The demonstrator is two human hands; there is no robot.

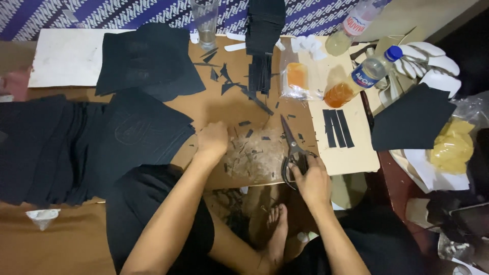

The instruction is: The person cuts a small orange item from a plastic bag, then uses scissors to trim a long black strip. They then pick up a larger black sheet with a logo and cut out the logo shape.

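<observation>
Scissors (294,153) in right hand (311,179) — orange-filled bottle (356,81) beyond

Right hand (311,179) holds scissors (293,153); left hand (211,140) presses cardboard (224,107).

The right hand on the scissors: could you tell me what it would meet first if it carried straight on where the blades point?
Probably the clear packet with the orange block; only small black scraps lie between it and the scissors in the right hand.
</observation>
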